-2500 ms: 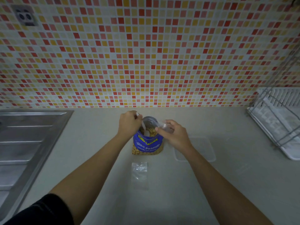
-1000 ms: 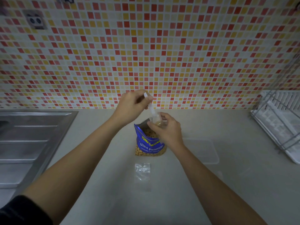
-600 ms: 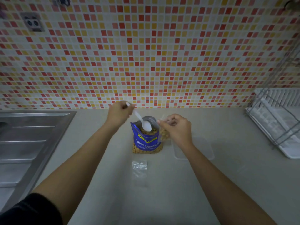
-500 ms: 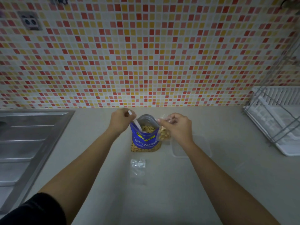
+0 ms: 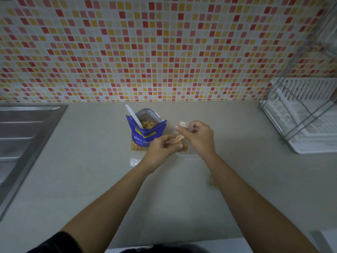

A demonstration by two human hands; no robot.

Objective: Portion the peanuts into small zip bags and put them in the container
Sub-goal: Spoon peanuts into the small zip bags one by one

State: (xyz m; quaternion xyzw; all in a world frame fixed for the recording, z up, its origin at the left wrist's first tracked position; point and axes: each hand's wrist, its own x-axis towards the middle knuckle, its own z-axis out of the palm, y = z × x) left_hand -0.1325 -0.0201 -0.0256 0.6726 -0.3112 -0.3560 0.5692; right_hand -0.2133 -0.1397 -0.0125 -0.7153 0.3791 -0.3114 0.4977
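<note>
Your left hand (image 5: pixel 161 146) and right hand (image 5: pixel 197 135) meet just right of the peanut pouch (image 5: pixel 145 130), fingers pinched on one small zip bag (image 5: pixel 180 138), both forearms stretched forward.

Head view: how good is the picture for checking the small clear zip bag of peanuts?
Head view: dim and soft overall, with wide-angle bending of the mosaic tile wall; the small clear zip bag of peanuts is blurred between the left hand and right hand, so its seal cannot be judged.
</note>
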